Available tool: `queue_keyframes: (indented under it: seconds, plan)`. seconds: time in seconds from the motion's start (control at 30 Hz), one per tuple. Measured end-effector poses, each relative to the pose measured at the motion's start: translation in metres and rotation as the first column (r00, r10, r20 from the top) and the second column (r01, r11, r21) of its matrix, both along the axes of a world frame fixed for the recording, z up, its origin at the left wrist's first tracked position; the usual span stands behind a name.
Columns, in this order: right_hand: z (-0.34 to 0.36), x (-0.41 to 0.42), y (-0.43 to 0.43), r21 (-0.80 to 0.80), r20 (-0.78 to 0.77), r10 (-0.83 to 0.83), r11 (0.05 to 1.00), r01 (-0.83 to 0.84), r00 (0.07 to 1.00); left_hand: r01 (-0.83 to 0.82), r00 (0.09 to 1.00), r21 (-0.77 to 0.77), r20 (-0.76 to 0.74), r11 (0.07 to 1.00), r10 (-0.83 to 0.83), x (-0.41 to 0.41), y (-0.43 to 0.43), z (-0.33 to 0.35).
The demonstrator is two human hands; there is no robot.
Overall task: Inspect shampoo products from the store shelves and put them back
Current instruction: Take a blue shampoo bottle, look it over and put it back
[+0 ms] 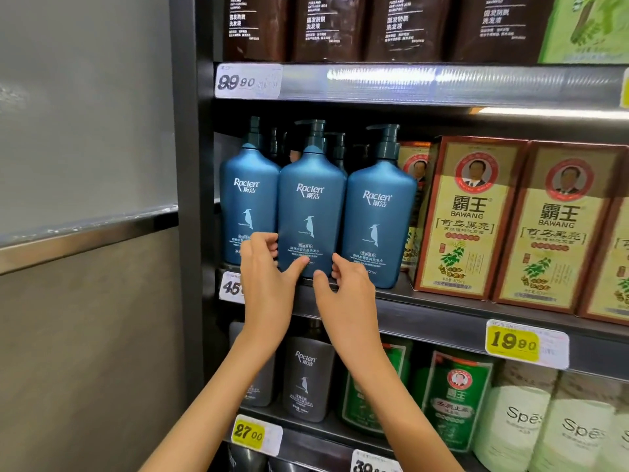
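- Blue matte plastic forms the middle shampoo bottle, which stands upright on the middle shelf, close to its front edge.
- A dark pump head is seen on top of it, and a white "Raclen" name and a bird figure are printed on its front.
- The lower part of this bottle is held from both sides.
- The left hand is curled round the bottle's left edge, with the fingers pushed into the gap next to the left blue bottle and the thumb laid across the front near the base.
- The right hand is curled at the bottle's right edge, with the fingers between it and the right blue bottle and the thumb raised at the bottom front.
- The three blue bottles are placed side by side and nearly touch; more dark pumps are visible behind them.
- Yellow and red boxes marked "BAWANG" are lined up to the right on the same shelf.
- A white price tag is partly covered by the left hand, and a yellow tag reading 19.90 is fixed further right.
- Dark brown packs are stored on the shelf above.
- A grey bottle, green boxes and white bottles are kept on the shelf below.
- A grey wall panel is seen to the left of the shelving.
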State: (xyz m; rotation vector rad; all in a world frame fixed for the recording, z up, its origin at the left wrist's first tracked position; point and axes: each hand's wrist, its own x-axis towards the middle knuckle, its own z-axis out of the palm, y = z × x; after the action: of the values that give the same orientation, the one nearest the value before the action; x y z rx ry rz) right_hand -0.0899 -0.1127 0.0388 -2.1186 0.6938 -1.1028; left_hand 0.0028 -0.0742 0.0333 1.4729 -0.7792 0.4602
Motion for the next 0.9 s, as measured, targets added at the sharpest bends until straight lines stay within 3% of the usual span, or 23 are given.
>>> queue_keyframes:
  seconds: [0.3,0.37,0.47,0.53,0.8,0.9]
  plan:
    - [0.0,0.003,-0.002,0.024,0.039,-0.009,1.0,0.008,0.999,-0.038,0.999,0.033,0.018,0.999,0.037,0.0,-0.008,0.002]
    - [-0.001,-0.008,0.002,-0.002,0.194,-0.022,1.0,0.023,0.981,-0.029,0.999,0.05,0.016,0.998,0.028,0.001,-0.005,0.001]
    - [0.012,-0.028,-0.007,-0.2,0.465,-0.144,0.944,0.262,0.873,-0.004,1.0,0.032,-0.016,0.999,0.004,0.002,0.005,-0.006]
    - [0.03,-0.035,-0.02,-0.257,0.522,-0.186,0.897,0.361,0.833,0.025,1.0,0.013,-0.013,1.0,-0.025,0.0,0.013,-0.009]
    - [0.073,-0.022,-0.065,-0.437,0.228,-0.205,0.852,0.288,0.952,0.152,0.988,-0.063,-0.017,0.986,-0.153,-0.007,0.026,-0.006]
    - [0.074,-0.019,-0.066,-0.393,0.246,-0.196,0.875,0.282,0.949,0.195,0.98,-0.059,-0.033,0.979,-0.197,-0.008,0.029,-0.01]
